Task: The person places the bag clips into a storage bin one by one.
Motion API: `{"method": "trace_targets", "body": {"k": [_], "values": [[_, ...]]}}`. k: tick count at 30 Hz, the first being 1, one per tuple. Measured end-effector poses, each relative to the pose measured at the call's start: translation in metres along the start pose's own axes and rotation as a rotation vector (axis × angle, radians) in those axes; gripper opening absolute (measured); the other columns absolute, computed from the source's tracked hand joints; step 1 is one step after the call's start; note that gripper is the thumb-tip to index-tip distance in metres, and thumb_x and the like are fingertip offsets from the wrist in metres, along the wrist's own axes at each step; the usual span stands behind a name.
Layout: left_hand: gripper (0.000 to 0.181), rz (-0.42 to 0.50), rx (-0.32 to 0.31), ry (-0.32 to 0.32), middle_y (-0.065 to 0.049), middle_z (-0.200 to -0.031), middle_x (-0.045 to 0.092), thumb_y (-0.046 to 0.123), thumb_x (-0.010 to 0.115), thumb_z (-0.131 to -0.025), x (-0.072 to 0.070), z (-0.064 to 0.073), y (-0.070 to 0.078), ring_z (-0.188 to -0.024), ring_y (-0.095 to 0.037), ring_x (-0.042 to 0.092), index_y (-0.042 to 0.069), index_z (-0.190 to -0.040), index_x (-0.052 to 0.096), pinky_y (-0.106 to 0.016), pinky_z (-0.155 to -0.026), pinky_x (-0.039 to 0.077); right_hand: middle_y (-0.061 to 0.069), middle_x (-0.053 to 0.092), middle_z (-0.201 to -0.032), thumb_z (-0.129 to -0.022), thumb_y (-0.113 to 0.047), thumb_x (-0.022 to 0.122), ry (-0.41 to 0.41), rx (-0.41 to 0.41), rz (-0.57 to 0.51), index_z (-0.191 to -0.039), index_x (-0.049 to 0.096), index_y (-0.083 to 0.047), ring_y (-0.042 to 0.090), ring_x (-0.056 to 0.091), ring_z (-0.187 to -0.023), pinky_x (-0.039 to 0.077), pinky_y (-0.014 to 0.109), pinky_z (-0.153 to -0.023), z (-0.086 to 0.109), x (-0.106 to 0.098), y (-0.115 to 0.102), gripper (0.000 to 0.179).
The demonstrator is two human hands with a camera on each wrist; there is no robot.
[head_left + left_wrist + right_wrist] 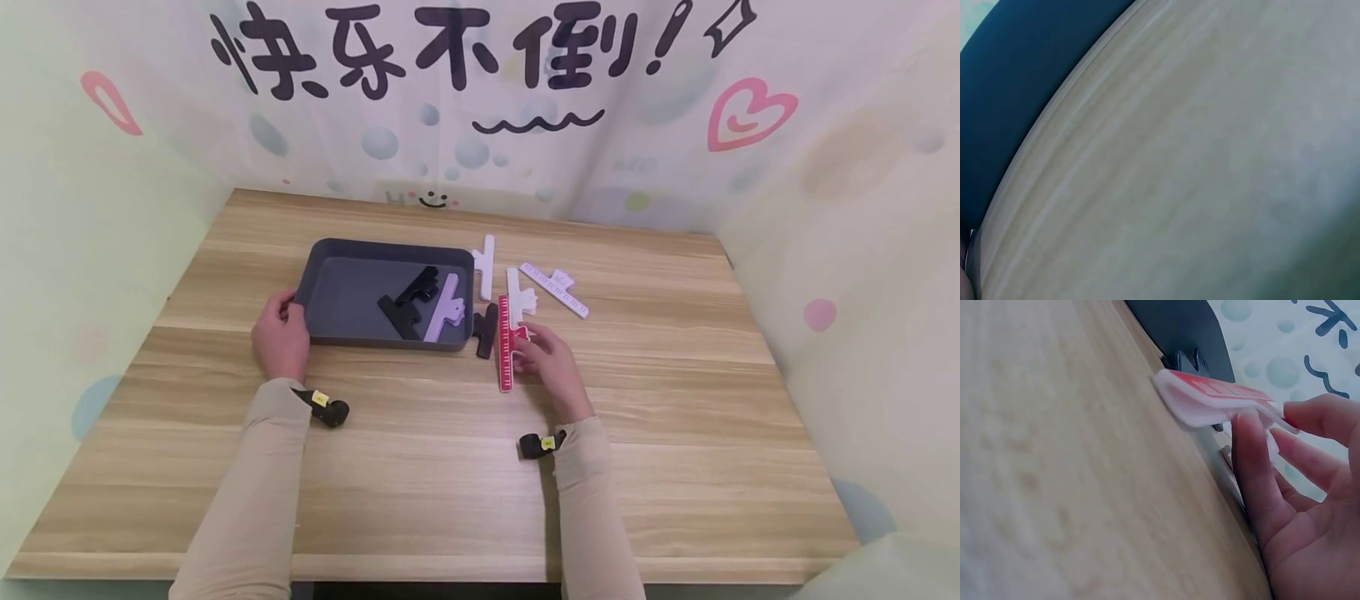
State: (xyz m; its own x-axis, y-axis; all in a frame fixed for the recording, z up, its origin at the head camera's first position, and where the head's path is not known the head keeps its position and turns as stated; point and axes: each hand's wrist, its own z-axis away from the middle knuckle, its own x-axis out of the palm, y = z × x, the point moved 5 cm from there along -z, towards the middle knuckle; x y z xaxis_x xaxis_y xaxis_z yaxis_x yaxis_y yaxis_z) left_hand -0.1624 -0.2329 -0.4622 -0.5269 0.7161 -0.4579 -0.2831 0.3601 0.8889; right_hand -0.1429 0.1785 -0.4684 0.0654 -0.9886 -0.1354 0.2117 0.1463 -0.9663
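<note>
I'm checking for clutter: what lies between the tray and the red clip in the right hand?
In the head view, a black clip lies between the dark tray and the red clip the right hand pinches.

The tray (345, 296) sits on the table (435, 467), left of its middle, with the left hand (282, 342) at its left end. Three clips (444, 310) lie inside, toward the right. Just right of the tray, a fourth clip (487, 267) lies by the back corner, a fifth clip (487, 329) by the front. Right of the fifth, the held clip (506, 358) is in the right hand (551, 367); a sixth clip (513, 292) lies behind it, a seventh clip (555, 290) farther right.
</note>
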Motion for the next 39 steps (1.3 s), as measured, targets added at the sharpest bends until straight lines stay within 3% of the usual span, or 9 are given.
{"method": "trace_targets", "body": {"k": [4,11,20,26,28,35,39], "values": [[0.034,0.005,0.000,-0.001,0.002,-0.107,0.061,0.026,0.041,-0.088,0.000,-0.001,-0.001,-0.090,-0.009,0.053,0.022,-0.117,0.058,-0.023,-0.077,0.041,0.014,0.057,-0.103,-0.085,-0.029,0.060,0.033,-0.051,-0.072,-0.127,0.048,-0.013,0.026,0.062,-0.080,0.052,0.034,-0.071,0.000,-0.002,0.001,0.046],[0.035,-0.003,0.014,0.004,0.002,-0.106,0.060,0.026,0.040,-0.088,-0.001,-0.002,-0.003,-0.090,-0.010,0.053,0.021,-0.117,0.059,-0.024,-0.077,0.041,0.016,0.057,-0.102,-0.079,-0.032,0.066,0.108,-0.112,-0.306,-0.121,0.053,-0.010,0.025,0.061,-0.084,0.050,0.035,-0.076,0.000,-0.003,0.001,0.049],[0.034,0.007,0.006,-0.001,0.003,-0.107,0.060,0.027,0.040,-0.089,-0.005,-0.004,-0.005,-0.091,-0.009,0.052,0.024,-0.117,0.058,-0.024,-0.077,0.040,0.013,0.056,-0.112,-0.079,-0.033,0.066,0.132,-0.123,-0.389,-0.124,0.052,-0.013,0.024,0.057,-0.090,0.048,0.034,-0.078,-0.006,0.009,-0.008,0.051],[0.033,0.040,0.022,0.004,0.005,-0.107,0.060,0.026,0.040,-0.089,0.000,-0.006,-0.002,-0.090,-0.009,0.050,0.026,-0.115,0.060,-0.025,-0.076,0.038,0.012,0.057,-0.105,-0.079,-0.028,0.067,0.158,-0.148,-0.434,-0.121,0.052,-0.011,0.018,0.056,-0.082,0.049,0.030,-0.076,-0.013,0.014,-0.015,0.048],[0.032,0.065,0.024,0.011,0.006,-0.107,0.060,0.026,0.040,-0.090,0.002,-0.008,-0.001,-0.090,-0.009,0.050,0.026,-0.114,0.061,-0.025,-0.075,0.038,0.011,0.058,-0.103,-0.078,-0.027,0.068,0.158,-0.140,-0.459,-0.121,0.052,-0.010,0.017,0.056,-0.081,0.049,0.030,-0.076,-0.017,0.015,-0.017,0.048],[0.026,0.406,-0.026,0.050,0.000,-0.104,0.063,0.020,0.044,-0.093,0.001,-0.011,0.002,-0.093,-0.010,0.058,0.011,-0.111,0.061,-0.024,-0.082,0.043,0.012,0.059,-0.100,-0.079,-0.023,0.067,0.126,-0.168,-0.523,-0.124,0.048,-0.006,0.018,0.057,-0.077,0.050,0.032,-0.075,-0.028,0.020,-0.022,0.051],[0.028,0.380,-0.052,0.036,0.002,-0.103,0.064,0.026,0.044,-0.093,-0.010,-0.012,0.000,-0.091,-0.010,0.058,0.013,-0.110,0.062,-0.022,-0.080,0.044,0.013,0.058,-0.102,-0.080,-0.021,0.066,0.090,-0.160,-0.532,-0.127,0.044,-0.005,0.018,0.058,-0.075,0.050,0.032,-0.073,-0.029,0.028,-0.024,0.054]]}}
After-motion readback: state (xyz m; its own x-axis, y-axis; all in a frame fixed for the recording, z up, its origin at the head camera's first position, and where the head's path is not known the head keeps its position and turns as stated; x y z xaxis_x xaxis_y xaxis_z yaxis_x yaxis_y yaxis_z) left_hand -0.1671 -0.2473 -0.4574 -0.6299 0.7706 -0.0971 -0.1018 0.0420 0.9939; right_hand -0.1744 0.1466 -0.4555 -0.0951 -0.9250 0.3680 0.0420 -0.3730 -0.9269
